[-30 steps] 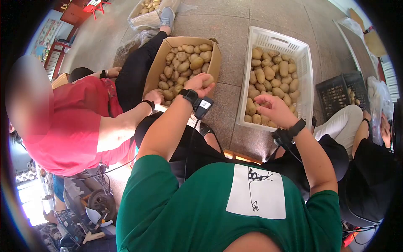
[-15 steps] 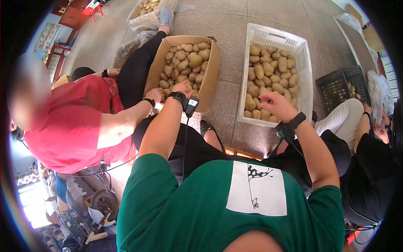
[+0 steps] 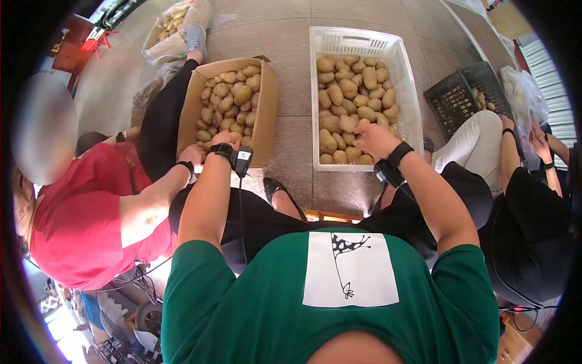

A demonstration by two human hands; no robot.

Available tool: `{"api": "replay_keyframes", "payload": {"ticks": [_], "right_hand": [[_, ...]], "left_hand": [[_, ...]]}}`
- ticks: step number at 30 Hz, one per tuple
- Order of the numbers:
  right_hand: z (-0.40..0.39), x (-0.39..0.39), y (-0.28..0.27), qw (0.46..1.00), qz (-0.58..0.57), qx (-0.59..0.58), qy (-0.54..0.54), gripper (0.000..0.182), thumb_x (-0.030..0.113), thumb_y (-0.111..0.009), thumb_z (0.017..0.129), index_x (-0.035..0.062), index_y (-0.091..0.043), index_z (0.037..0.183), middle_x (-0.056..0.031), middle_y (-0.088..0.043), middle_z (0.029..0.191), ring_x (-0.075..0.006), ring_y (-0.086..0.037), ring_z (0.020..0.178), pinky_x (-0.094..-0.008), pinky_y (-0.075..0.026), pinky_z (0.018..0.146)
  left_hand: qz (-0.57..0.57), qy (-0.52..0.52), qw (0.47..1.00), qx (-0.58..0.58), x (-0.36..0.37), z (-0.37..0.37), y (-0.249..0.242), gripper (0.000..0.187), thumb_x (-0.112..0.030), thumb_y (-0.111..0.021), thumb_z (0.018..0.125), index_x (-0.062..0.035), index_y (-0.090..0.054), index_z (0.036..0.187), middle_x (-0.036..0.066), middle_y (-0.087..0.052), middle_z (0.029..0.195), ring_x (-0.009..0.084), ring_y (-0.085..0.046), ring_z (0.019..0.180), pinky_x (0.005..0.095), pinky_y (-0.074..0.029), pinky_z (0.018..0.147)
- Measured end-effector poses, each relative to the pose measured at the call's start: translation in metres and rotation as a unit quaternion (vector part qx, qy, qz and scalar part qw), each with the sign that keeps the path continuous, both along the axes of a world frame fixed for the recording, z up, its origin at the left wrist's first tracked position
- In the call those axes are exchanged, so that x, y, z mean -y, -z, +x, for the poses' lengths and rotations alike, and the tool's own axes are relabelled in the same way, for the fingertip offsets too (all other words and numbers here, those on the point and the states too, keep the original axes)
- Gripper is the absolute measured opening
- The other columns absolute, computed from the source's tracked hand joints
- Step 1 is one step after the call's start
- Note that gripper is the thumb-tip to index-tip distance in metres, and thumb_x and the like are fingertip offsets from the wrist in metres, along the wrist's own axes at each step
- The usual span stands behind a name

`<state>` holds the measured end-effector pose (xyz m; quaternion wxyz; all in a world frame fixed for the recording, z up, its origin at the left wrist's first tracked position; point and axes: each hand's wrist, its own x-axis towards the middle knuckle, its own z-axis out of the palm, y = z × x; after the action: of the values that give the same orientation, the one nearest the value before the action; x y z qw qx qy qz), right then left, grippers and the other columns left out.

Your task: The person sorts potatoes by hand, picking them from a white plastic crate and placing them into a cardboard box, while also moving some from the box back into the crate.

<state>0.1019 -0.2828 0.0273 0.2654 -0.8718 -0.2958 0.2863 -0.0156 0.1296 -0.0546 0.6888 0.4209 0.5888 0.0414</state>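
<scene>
My left hand (image 3: 225,139) reaches over the near edge of a cardboard box (image 3: 267,115) filled with potatoes (image 3: 227,103). Its thumb stands apart from the fingers, and I see nothing held in it; the fingertips are close to the potatoes. Over the near right part of a white plastic crate (image 3: 412,103), my right hand (image 3: 374,141) is lowered with fingers pointing down and left at the potatoes (image 3: 348,91) inside. Those fingers look parted, with no potato visibly gripped. Both wrists wear black bands with small devices and cables.
A person in a red shirt (image 3: 85,212) sits at my left, one hand (image 3: 193,155) at the box's near left corner. Black crates (image 3: 451,109) with some potatoes stand right, near another seated person's light trousers (image 3: 470,139). A further potato box (image 3: 151,45) lies far left.
The view has shifted, so the boxes appear further left. My right hand has come down nearer the potatoes in the white crate. My left hand stays at the cardboard box.
</scene>
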Motion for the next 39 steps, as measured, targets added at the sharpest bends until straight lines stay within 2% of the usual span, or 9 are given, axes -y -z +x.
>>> {"api": "replay_keyframes", "payload": {"ticks": [9,10,12,15,20,23,25,31,39], "right_hand": [[-0.004,0.000,-0.015,0.998,-0.054,0.016,-0.004,0.039,0.021,-0.059,0.073,-0.0015,-0.053,0.104,-0.0204,-0.057,0.095,-0.0293,-0.055,0.090,-0.0323,-0.043,0.078],[-0.004,0.000,-0.016,0.998,-0.059,0.003,-0.004,0.039,0.021,-0.059,0.073,-0.0017,-0.053,0.104,-0.0205,-0.057,0.094,-0.0296,-0.055,0.090,-0.0324,-0.043,0.078],[-0.002,0.001,-0.009,0.998,-0.068,-0.004,0.004,0.039,0.021,-0.059,0.073,-0.0018,-0.053,0.105,-0.0205,-0.057,0.095,-0.0300,-0.055,0.090,-0.0328,-0.043,0.078],[0.001,0.004,-0.005,0.997,-0.070,-0.005,0.011,0.039,0.020,-0.060,0.073,-0.0015,-0.052,0.105,-0.0204,-0.057,0.094,-0.0304,-0.055,0.089,-0.0338,-0.043,0.077],[0.005,0.012,0.001,0.998,-0.044,0.018,0.030,0.039,0.022,-0.062,0.071,-0.0004,-0.054,0.101,-0.0192,-0.057,0.091,-0.0310,-0.055,0.087,-0.0336,-0.044,0.074],[0.009,0.016,0.006,0.993,-0.071,0.078,0.048,0.040,0.023,-0.063,0.070,0.0004,-0.054,0.101,-0.0192,-0.057,0.090,-0.0309,-0.054,0.088,-0.0339,-0.044,0.075],[0.011,0.018,0.005,0.985,-0.114,0.106,0.073,0.045,0.024,-0.064,0.069,0.0022,-0.052,0.106,-0.0208,-0.054,0.098,-0.0320,-0.052,0.095,-0.0348,-0.042,0.080],[0.021,0.023,0.019,0.978,-0.142,0.096,0.115,0.055,0.027,-0.062,0.070,0.0043,-0.042,0.116,-0.0226,-0.042,0.114,-0.0355,-0.043,0.107,-0.0372,-0.037,0.090],[0.026,0.032,0.029,0.973,-0.174,0.097,0.113,0.059,0.027,-0.063,0.070,0.0023,-0.038,0.118,-0.0219,-0.041,0.116,-0.0343,-0.043,0.107,-0.0374,-0.037,0.090]], "left_hand": [[-0.009,-0.064,0.997,-0.044,0.027,0.015,-0.028,0.034,-0.017,-0.042,0.087,-0.0081,-0.038,0.120,0.015,-0.036,0.125,0.0271,-0.039,0.110,0.0411,-0.044,0.077],[-0.010,-0.062,0.997,-0.044,0.033,0.018,-0.034,0.034,-0.017,-0.042,0.087,-0.0081,-0.038,0.120,0.015,-0.036,0.125,0.0271,-0.039,0.110,0.0411,-0.044,0.077],[-0.075,0.043,0.994,0.062,0.048,0.022,-0.047,0.033,-0.012,-0.038,0.088,-0.0086,-0.034,0.121,0.014,-0.034,0.120,0.0275,-0.038,0.107,0.0387,-0.043,0.081],[-0.135,0.057,0.981,0.127,0.073,0.029,-0.067,0.032,-0.009,-0.036,0.089,-0.0093,-0.035,0.121,0.012,-0.035,0.113,0.0251,-0.040,0.103,0.0375,-0.042,0.084],[-0.176,0.070,0.972,0.140,0.111,0.039,-0.095,0.034,-0.007,-0.037,0.087,-0.0094,-0.036,0.121,0.014,-0.027,0.125,0.0237,-0.032,0.112,0.0353,-0.038,0.088],[-0.217,0.076,0.962,0.144,0.123,0.040,-0.105,0.035,-0.007,-0.040,0.087,-0.0084,-0.036,0.121,0.014,-0.030,0.120,0.0253,-0.033,0.110,0.0349,-0.038,0.090],[-0.230,0.106,0.953,0.166,0.128,0.041,-0.108,0.035,-0.007,-0.041,0.086,-0.0079,-0.036,0.121,0.013,-0.032,0.117,0.0265,-0.035,0.106,0.0349,-0.038,0.090],[-0.235,0.114,0.950,0.169,0.136,0.045,-0.117,0.033,-0.008,-0.042,0.086,-0.0077,-0.037,0.119,0.011,-0.036,0.110,0.0255,-0.039,0.101,0.0353,-0.039,0.089],[-0.229,0.115,0.950,0.178,0.138,0.043,-0.113,0.031,-0.008,-0.043,0.086,-0.0070,-0.039,0.116,0.011,-0.039,0.106,0.0253,-0.041,0.098,0.0348,-0.040,0.087]]}}
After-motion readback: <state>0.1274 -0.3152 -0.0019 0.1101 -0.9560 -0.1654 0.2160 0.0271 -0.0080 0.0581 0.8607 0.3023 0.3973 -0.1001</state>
